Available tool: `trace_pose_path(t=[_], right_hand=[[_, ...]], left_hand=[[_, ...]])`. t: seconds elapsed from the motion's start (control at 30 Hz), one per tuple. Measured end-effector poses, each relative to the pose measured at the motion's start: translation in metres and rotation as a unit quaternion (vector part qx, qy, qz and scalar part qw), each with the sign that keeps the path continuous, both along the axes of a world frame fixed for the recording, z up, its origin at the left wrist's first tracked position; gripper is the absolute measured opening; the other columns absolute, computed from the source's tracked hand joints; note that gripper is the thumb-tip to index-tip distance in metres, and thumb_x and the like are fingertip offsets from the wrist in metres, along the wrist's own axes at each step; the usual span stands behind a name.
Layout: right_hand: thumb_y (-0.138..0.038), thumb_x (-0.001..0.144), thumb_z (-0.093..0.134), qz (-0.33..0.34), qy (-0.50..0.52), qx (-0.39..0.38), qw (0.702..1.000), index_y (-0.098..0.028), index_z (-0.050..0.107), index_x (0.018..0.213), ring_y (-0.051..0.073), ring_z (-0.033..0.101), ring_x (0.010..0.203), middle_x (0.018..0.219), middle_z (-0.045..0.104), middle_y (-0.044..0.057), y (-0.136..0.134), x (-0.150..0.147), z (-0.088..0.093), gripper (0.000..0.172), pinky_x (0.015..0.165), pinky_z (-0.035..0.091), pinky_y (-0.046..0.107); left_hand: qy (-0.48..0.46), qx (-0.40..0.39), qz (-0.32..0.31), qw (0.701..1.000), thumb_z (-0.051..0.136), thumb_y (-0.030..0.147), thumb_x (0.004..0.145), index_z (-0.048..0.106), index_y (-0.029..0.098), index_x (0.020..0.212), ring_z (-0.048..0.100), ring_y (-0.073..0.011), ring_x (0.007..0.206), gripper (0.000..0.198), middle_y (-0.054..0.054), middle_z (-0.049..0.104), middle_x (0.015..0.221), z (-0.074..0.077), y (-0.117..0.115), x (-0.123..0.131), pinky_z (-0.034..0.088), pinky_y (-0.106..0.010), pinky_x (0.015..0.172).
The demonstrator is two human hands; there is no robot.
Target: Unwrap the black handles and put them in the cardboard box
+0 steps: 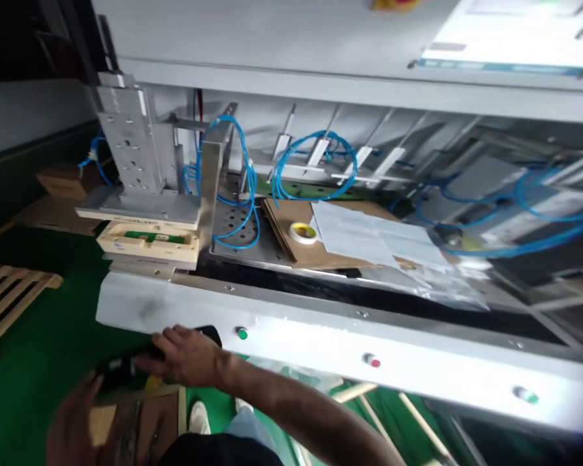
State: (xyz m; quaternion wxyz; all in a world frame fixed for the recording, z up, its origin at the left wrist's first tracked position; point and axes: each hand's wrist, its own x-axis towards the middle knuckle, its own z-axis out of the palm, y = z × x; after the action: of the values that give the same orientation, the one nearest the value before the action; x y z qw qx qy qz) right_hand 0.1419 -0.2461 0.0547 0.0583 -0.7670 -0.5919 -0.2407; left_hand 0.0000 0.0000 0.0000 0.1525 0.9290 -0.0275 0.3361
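Below the machine's front edge, my right hand (pixel 187 356) is closed over a long black object (pixel 119 372), whose rounded end shows past the knuckles. What kind of object it is, I cannot make out. My left hand (pixel 72 414) is smeared by motion at the lower left. Its fingertips are at the object's left end, and whether they grip it is unclear. Above the hands, a cream fixture block (pixel 148 241) holds a green circuit board (pixel 155 237) beneath a metal press plate (pixel 140 206).
A white front panel (pixel 301 346) carries green and red buttons. Behind it, cardboard sheets (pixel 286 226) bear a tape roll (pixel 303 233) and white papers (pixel 369 236). Coiled blue hoses (pixel 315 136) hang behind. A wooden box (pixel 182 408) stands below; a pallet (pixel 17 301) lies left.
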Motion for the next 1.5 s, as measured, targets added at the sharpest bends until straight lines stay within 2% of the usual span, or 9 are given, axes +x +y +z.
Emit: trace_pose_path(t=[0.1,0.23,0.33,0.43,0.6,0.77,0.93,1.1,1.5], right_hand=[[-0.035,0.107,0.055,0.003,0.038,0.034,0.999,-0.026,0.066,0.129,0.018,0.058,0.081,0.116,0.067,0.010,-0.031,-0.049,-0.016,0.026,0.066,0.043,0.031],[-0.038,0.107,0.056,-0.074,0.039,0.084,0.993,-0.018,0.065,0.132,0.021,0.065,0.096,0.127,0.069,0.013,-0.084,-0.080,-0.002,0.034,0.084,0.051,0.037],[-0.038,0.106,0.061,-0.175,0.063,0.199,0.962,-0.017,0.066,0.128,0.022,0.065,0.116,0.121,0.073,0.010,-0.137,-0.102,0.003,0.031,0.102,0.049,0.041],[-0.022,0.102,0.066,-0.315,0.057,0.286,0.903,-0.019,0.069,0.114,0.019,0.067,0.111,0.108,0.076,0.005,-0.191,-0.122,-0.016,0.013,0.098,0.049,0.036],[-0.022,0.105,0.060,-0.460,-0.010,0.204,0.864,-0.020,0.072,0.127,0.028,0.060,0.135,0.131,0.074,0.012,-0.250,-0.117,-0.067,0.025,0.112,0.045,0.046],[-0.023,0.107,0.055,-0.465,0.021,0.204,0.861,-0.024,0.074,0.129,0.027,0.056,0.143,0.139,0.071,0.011,-0.260,-0.097,-0.091,0.029,0.118,0.044,0.048],[-0.020,0.106,0.056,-0.443,0.029,0.251,0.860,-0.022,0.076,0.122,0.025,0.050,0.148,0.139,0.072,0.009,-0.258,-0.095,-0.105,0.026,0.120,0.043,0.047],[-0.021,0.106,0.055,-0.450,0.032,0.255,0.855,-0.023,0.075,0.123,0.022,0.050,0.147,0.139,0.071,0.008,-0.257,-0.097,-0.112,0.026,0.122,0.040,0.044],[-0.022,0.107,0.050,-0.448,0.048,0.269,0.851,-0.027,0.074,0.130,0.021,0.048,0.149,0.142,0.070,0.006,-0.256,-0.096,-0.125,0.033,0.123,0.038,0.044]], left_hand=[[0.069,0.109,-0.146,0.981,0.066,0.075,0.084,0.059,0.022,0.141,0.077,-0.0241,0.104,0.078,-0.010,0.076,0.125,-0.001,-0.028,0.021,0.067,-0.034,0.077],[0.116,0.118,-0.262,0.951,0.069,0.060,0.088,0.063,0.027,0.131,0.080,-0.0203,0.098,0.055,-0.003,0.080,0.113,-0.003,-0.079,0.040,0.068,-0.029,0.076],[0.166,0.119,-0.235,0.950,0.063,0.054,0.094,0.059,0.025,0.137,0.078,-0.0190,0.111,0.052,-0.004,0.077,0.128,0.006,-0.108,0.052,0.068,-0.027,0.087],[0.184,0.090,-0.171,0.964,0.056,0.060,0.098,0.055,0.022,0.138,0.079,-0.0198,0.107,0.055,-0.005,0.077,0.126,0.028,-0.130,0.072,0.066,-0.027,0.081],[0.150,0.045,-0.153,0.976,0.054,0.065,0.098,0.057,0.022,0.131,0.080,-0.0209,0.100,0.054,-0.004,0.079,0.114,0.069,-0.175,0.111,0.063,-0.028,0.077],[0.107,0.069,-0.210,0.969,0.065,0.058,0.094,0.058,0.022,0.130,0.078,-0.0201,0.106,0.051,-0.005,0.077,0.120,0.081,-0.220,0.145,0.061,-0.028,0.085],[0.116,0.138,-0.307,0.935,0.074,0.052,0.089,0.058,0.022,0.125,0.073,-0.0215,0.108,0.050,-0.008,0.073,0.120,0.073,-0.264,0.161,0.060,-0.033,0.093],[0.147,0.177,-0.342,0.911,0.075,0.049,0.088,0.059,0.021,0.120,0.068,-0.0220,0.108,0.046,-0.007,0.068,0.118,0.063,-0.302,0.165,0.057,-0.036,0.096],[0.162,0.189,-0.372,0.894,0.071,0.053,0.091,0.060,0.022,0.124,0.065,-0.0229,0.111,0.046,-0.006,0.066,0.120,0.045,-0.315,0.179,0.055,-0.040,0.099]])
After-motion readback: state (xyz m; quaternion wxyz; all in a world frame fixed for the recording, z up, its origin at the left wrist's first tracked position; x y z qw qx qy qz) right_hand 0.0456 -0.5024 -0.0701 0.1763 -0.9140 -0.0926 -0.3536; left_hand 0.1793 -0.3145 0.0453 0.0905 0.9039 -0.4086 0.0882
